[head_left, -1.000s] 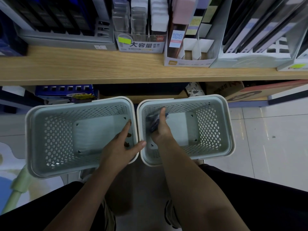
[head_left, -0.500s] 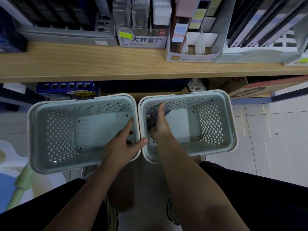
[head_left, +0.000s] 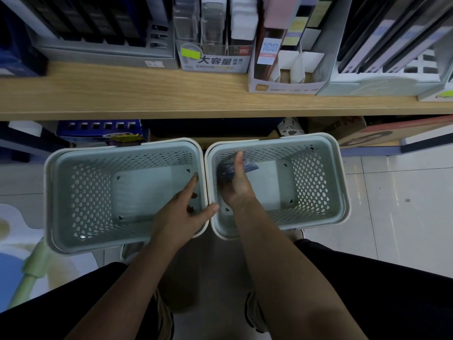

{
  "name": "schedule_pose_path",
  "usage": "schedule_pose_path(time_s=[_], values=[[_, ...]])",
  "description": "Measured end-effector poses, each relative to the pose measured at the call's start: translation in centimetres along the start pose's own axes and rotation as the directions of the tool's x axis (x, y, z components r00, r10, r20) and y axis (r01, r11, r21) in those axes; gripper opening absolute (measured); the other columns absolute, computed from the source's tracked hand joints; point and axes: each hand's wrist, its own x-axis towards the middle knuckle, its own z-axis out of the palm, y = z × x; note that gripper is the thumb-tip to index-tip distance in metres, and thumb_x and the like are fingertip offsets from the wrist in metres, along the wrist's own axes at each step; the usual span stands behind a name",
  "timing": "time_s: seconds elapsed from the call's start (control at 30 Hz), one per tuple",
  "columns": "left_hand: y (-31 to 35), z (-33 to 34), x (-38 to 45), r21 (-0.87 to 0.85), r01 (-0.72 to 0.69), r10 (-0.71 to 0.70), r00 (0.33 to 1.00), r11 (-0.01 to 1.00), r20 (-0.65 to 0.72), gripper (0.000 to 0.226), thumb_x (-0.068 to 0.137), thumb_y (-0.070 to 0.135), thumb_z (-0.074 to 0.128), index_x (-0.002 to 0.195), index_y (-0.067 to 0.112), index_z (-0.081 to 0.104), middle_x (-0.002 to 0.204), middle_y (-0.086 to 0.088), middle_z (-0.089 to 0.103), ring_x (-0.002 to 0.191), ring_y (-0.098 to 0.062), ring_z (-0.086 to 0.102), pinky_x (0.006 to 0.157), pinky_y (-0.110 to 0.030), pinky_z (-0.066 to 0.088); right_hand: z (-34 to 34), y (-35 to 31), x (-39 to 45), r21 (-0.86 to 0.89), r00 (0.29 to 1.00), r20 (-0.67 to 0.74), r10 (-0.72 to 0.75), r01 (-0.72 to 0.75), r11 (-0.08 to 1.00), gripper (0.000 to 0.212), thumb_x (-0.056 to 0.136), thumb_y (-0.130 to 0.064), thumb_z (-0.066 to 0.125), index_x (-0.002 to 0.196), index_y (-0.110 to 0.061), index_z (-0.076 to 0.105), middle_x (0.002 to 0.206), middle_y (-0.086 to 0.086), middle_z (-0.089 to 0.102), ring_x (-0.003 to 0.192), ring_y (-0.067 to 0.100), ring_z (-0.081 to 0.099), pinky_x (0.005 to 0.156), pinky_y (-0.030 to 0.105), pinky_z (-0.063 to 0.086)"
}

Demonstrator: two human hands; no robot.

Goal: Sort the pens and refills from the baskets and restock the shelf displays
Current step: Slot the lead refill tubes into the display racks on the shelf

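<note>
Two pale green perforated baskets stand side by side on the floor below a wooden shelf. My left hand grips the right rim of the left basket, fingers inside, thumb over the rim. My right hand reaches into the right basket and holds a dark blue packet of pens or refills, which the fingers partly hide. The left basket's floor shows nothing else. On the wooden shelf stand display boxes, among them a white cardboard display with open compartments.
A clear pen display box with a yellow tag and grey organiser trays sit on the shelf. Boxes are stacked under the shelf behind the baskets. White floor tiles lie to the right, a coloured mat and a green stool leg to the left.
The view has tilted slightly, so baskets and shelf sit a little higher in frame. My right hand has lifted the dark packet a bit inside the right basket. My left hand stays on the rim.
</note>
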Motion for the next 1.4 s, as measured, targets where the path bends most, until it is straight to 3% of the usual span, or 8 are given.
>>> schedule_pose_path(time_s=[0.17, 0.33, 0.5, 0.67, 0.83, 1.0, 1.23, 1.4], values=[[0.1, 0.0, 0.0, 0.019, 0.004, -0.004, 1.000, 1.000, -0.019, 0.094, 0.076, 0.082, 0.051, 0.156, 0.051, 0.012, 0.145, 0.005, 0.052, 0.106, -0.017, 0.063, 0.094, -0.045, 0.053, 0.2, -0.6, -0.5, 0.039, 0.999, 0.049, -0.009, 0.007, 0.999, 0.115, 0.047, -0.078, 0.083, 0.140, -0.019, 0.052, 0.130, 0.014, 0.066, 0.117, 0.032, 0.065, 0.099, 0.051, 0.052], [0.1, -0.1, 0.0, 0.011, -0.003, 0.003, 1.000, 1.000, -0.013, 0.097, 0.071, 0.087, 0.046, 0.155, 0.052, 0.012, 0.142, 0.006, 0.053, 0.102, -0.015, 0.063, 0.092, -0.046, 0.055, 0.6, -2.0, -1.9, -0.038, 0.994, -0.008, -0.110, 0.109, 0.993, 0.120, 0.041, -0.077, 0.084, 0.141, -0.018, 0.050, 0.127, 0.011, 0.067, 0.113, 0.025, 0.067, 0.076, 0.033, 0.060], [-0.1, 0.1, 0.0, 0.030, -0.009, 0.009, 1.000, 1.000, -0.022, 0.092, 0.075, 0.085, 0.048, 0.154, 0.054, 0.010, 0.140, 0.008, 0.054, 0.100, -0.013, 0.063, 0.091, -0.045, 0.055, 2.7, -3.4, -3.3, -0.075, 0.977, -0.126, -0.170, 0.161, 0.984, 0.088, 0.076, -0.057, 0.076, 0.145, -0.023, 0.034, 0.123, 0.001, 0.061, 0.111, 0.022, 0.062, 0.102, 0.045, 0.051], [-0.1, 0.1, 0.1, 0.044, 0.002, -0.001, 0.999, 0.999, -0.034, 0.090, 0.078, 0.082, 0.050, 0.154, 0.055, 0.010, 0.141, 0.008, 0.054, 0.103, -0.014, 0.062, 0.090, -0.043, 0.055, 4.2, -3.4, -3.7, -0.050, 0.947, -0.241, -0.213, 0.207, 0.977, 0.090, 0.085, -0.048, 0.074, 0.155, -0.024, 0.022, 0.146, 0.008, 0.048, 0.125, 0.029, 0.056, 0.105, 0.050, 0.049], [0.1, 0.1, 0.0, 0.055, 0.002, 0.000, 0.999, 0.998, -0.040, 0.088, 0.080, 0.081, 0.051, 0.153, 0.055, 0.010, 0.142, 0.007, 0.054, 0.103, -0.015, 0.063, 0.090, -0.043, 0.054, 4.0, -3.7, -3.9, 0.061, 0.960, -0.214, -0.182, 0.199, 0.978, 0.076, 0.089, -0.044, 0.071, 0.151, -0.027, 0.030, 0.138, 0.008, 0.054, 0.118, 0.027, 0.060, 0.101, 0.053, 0.051], [0.3, 0.0, -0.1, 0.057, -0.002, 0.005, 0.999, 0.998, -0.044, 0.088, 0.082, 0.077, 0.053, 0.155, 0.052, 0.011, 0.140, 0.005, 0.055, 0.100, -0.015, 0.062, 0.089, -0.043, 0.055, 3.6, -4.3, -4.6, 0.062, 0.954, -0.225, -0.197, 0.215, 0.975, 0.059, 0.093, -0.036, 0.068, 0.144, -0.026, 0.040, 0.123, 0.003, 0.062, 0.108, 0.021, 0.064, 0.099, 0.051, 0.053], [0.7, -0.2, -0.1, 0.058, 0.010, -0.008, 0.999, 0.998, -0.039, 0.088, 0.084, 0.073, 0.057, 0.156, 0.047, 0.016, 0.138, 0.005, 0.055, 0.097, -0.015, 0.062, 0.090, -0.043, 0.054, 2.4, -4.1, -5.8, -0.006, 0.960, -0.130, -0.246, 0.247, 0.969, 0.046, 0.097, -0.022, 0.064, 0.139, -0.020, 0.047, 0.124, 0.008, 0.064, 0.109, 0.026, 0.066, 0.093, 0.052, 0.056], [1.8, -0.8, -0.1, 0.046, 0.003, -0.001, 0.999, 0.999, -0.053, 0.101, 0.081, 0.067, 0.068, 0.159, 0.033, 0.013, 0.153, -0.002, 0.042, 0.130, -0.024, 0.052, 0.102, -0.050, 0.048, 0.7, -4.0, -8.3, -0.226, 0.958, 0.016, -0.287, 0.283, 0.932, 0.039, 0.099, -0.018, 0.062, 0.134, -0.010, 0.050, 0.108, 0.004, 0.065, 0.096, 0.018, 0.066, 0.080, 0.040, 0.060]])
